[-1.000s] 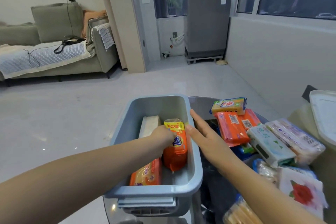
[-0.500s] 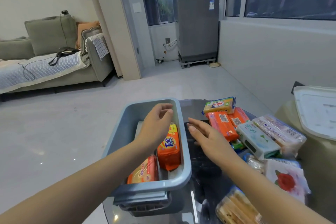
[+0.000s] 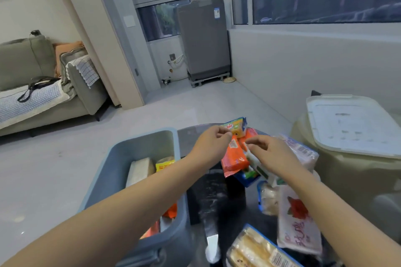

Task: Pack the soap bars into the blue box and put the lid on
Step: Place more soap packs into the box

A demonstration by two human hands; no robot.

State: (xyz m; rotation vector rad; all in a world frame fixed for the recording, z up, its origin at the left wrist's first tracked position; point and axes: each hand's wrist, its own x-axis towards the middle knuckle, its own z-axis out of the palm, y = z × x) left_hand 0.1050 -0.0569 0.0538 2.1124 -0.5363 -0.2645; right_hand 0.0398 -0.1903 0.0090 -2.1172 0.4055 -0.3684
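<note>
The blue box (image 3: pixel 178 158) stands at the left of a dark round table (image 3: pixel 214 199). In it lie a white bar (image 3: pixel 138 169), a yellow-orange soap pack (image 3: pixel 165 163) and another orange pack (image 3: pixel 152 231), partly hidden by my left forearm. My left hand (image 3: pixel 208 146) hovers right of the box, fingers curled, tips at a yellow soap pack (image 3: pixel 238 124) and an orange soap bar (image 3: pixel 234 157). My right hand (image 3: pixel 270 155) is just beside it, fingers bent over a white-green soap box (image 3: pixel 259 170). Neither hand clearly grips anything.
More packs crowd the table's right side: a pink-white one (image 3: pixel 302 151), a rose-printed one (image 3: pixel 298 221) and a clear pack of beige bars (image 3: pixel 258 249). A white lid (image 3: pixel 351 123) rests on a beige container at the right. Bare floor lies beyond, with a sofa (image 3: pixel 43 93) far left.
My left hand has left the blue box and crossed right to the soap pile. My right hand has moved forward onto the pile. The orange pack stays in the box.
</note>
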